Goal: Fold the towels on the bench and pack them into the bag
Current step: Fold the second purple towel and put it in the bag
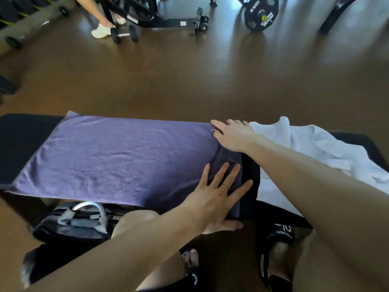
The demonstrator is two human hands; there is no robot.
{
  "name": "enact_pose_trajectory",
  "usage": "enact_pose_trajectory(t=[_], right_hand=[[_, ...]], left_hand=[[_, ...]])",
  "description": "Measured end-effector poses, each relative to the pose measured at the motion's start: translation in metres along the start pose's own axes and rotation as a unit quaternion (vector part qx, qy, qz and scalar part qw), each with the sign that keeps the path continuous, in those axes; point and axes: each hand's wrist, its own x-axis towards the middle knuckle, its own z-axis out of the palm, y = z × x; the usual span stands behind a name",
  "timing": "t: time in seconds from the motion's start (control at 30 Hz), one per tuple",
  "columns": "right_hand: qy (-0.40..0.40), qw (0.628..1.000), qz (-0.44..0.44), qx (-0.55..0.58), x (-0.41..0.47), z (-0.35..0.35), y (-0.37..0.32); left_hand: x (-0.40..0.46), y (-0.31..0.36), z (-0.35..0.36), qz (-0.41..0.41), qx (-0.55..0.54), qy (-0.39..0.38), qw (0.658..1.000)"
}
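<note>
Purple terry towel (117,157) lies spread flat along the black padded table (25,144), not yet folded. Left hand (219,199) presses its near right corner with straight, spread fingers; right hand (233,134) lies flat on the far corner, fingertips perhaps curling over the edge. The crumpled white towel (315,148) waits alongside. The dark gym bag (77,224) sits on the floor, half hidden and apparently unpacked.

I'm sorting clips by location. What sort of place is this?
Most likely a gym: a 10 kg weight plate stands on the wood floor, a dumbbell lies near a black equipment frame, and the towels lie on a padded black bench.
</note>
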Motion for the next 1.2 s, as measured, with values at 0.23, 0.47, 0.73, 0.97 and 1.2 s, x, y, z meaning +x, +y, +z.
enact_pose_trajectory(t=[0.23,0.47,0.73,0.97,1.2], right_hand=[[0.006,0.995,0.084,-0.044,0.0,-0.004,0.016],[0.064,0.987,0.111,0.095,0.003,-0.006,0.016],[0.144,0.924,0.149,0.322,0.008,-0.015,0.014],[0.17,0.946,0.131,0.241,0.003,-0.016,0.014],[0.181,0.96,0.117,0.181,-0.001,-0.017,0.014]], left_hand=[[-0.004,0.008,0.005,-0.008,0.02,0.049,0.999],[-0.006,0.011,0.001,-0.001,0.066,0.065,0.996],[-0.026,0.006,-0.01,0.068,0.123,0.149,0.979],[-0.03,0.018,-0.016,0.088,0.13,0.145,0.977],[-0.026,0.027,-0.016,0.099,0.139,0.122,0.978]])
